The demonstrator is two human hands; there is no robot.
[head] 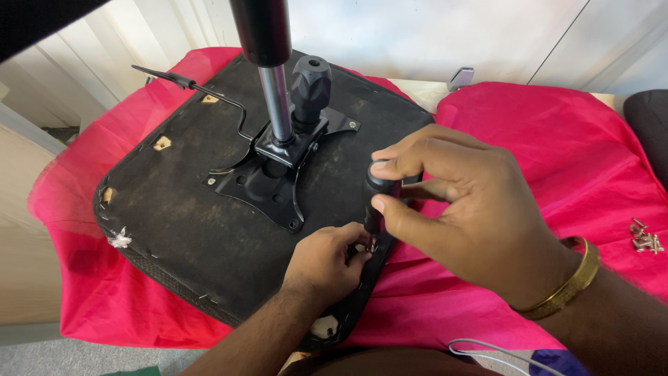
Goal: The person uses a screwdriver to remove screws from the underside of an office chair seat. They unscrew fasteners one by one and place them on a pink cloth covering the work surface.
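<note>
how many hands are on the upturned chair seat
2. The left hand pinches something small at the seat's near edge. The right hand grips a black screwdriver upright just above it. No other hands show.

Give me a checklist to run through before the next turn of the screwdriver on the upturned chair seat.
1. Right hand grips black screwdriver handle: ok.
2. Left hand steadies the tip at the seat edge: ok.
3. Tip seated in a screw: cannot tell, the fingers hide it.
4. Black upturned chair seat lies flat on red cloth: ok.
5. Spare silver screws lie on the cloth, apart from both hands: ok.
6. Black metal mounting plate with chrome gas cylinder stands clear of the hands: ok.
</note>
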